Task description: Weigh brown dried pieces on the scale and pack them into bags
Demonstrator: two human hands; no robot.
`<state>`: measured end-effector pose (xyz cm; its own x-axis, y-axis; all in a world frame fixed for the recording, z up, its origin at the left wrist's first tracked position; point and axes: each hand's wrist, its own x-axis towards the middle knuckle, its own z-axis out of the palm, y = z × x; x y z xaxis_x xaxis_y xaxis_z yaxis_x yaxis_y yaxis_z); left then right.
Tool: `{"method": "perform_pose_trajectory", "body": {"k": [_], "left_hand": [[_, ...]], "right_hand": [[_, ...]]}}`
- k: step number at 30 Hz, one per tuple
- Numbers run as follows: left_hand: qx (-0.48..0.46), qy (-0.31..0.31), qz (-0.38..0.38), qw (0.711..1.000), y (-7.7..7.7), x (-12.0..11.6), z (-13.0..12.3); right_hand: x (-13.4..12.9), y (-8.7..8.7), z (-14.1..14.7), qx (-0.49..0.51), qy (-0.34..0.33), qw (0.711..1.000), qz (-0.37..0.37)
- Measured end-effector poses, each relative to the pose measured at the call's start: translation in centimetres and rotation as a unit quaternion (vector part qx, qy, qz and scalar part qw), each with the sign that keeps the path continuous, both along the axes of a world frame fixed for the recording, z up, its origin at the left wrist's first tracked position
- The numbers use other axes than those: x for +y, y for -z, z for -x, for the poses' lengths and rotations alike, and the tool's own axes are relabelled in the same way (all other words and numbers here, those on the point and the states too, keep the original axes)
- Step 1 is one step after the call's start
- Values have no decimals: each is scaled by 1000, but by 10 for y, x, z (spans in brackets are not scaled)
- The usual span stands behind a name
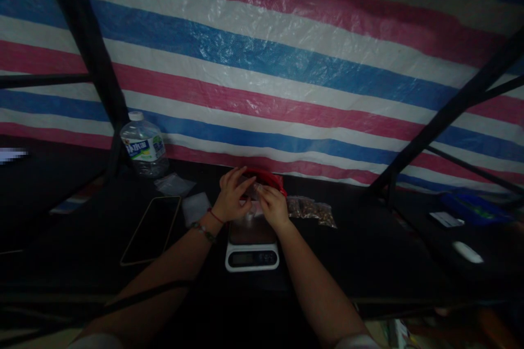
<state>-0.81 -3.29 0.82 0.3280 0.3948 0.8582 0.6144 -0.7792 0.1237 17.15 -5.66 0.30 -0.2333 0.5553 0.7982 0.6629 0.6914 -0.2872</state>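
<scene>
My left hand (234, 196) is over the back of a small kitchen scale (251, 235), its fingers stretched and apart beside a small clear plastic bag (249, 215). From the other side, the fingers of my right hand (273, 206) are pinched together at the top of that bag. Just behind both hands lies a red bag (268, 176), partly hidden by them. Several small clear bags filled with brown bits (310, 209) lie to the right of my right hand. Left of my left wrist are flat, clear plastic bags (195, 208).
A phone (152, 230) lies on the black table (360, 245) at left, with a large plastic bottle (144, 148) behind it. Dark metal posts (92, 43) frame both sides before a striped sheet (262, 65). Far right are a white mouse-like object (467, 252) and a blue item (475, 207).
</scene>
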Motion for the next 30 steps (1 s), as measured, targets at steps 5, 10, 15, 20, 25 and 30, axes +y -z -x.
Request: {"method": "perform_pose_trajectory", "body": {"k": [5, 10, 15, 20, 25, 30], "left_hand": [[-2, 15, 3, 1000, -2, -2, 0], [25, 14, 26, 999, -3, -3, 1], [45, 28, 29, 998, -6, -5, 0], [69, 14, 45, 996, -8, -7, 0], [64, 11, 55, 996, -8, -6, 2], [56, -5, 49, 997, -10, 0, 8]], "right_hand": [[-4, -7, 4, 16, -6, 1000, 21], [-5, -7, 4, 5, -20, 999, 29], [-6, -7, 3, 5, -20, 999, 30], [-8, -10, 4, -13, -30, 999, 38], [-7, -9, 5, 17, -32, 998, 54], [-1, -14, 6, 57, -88, 988, 115]]}}
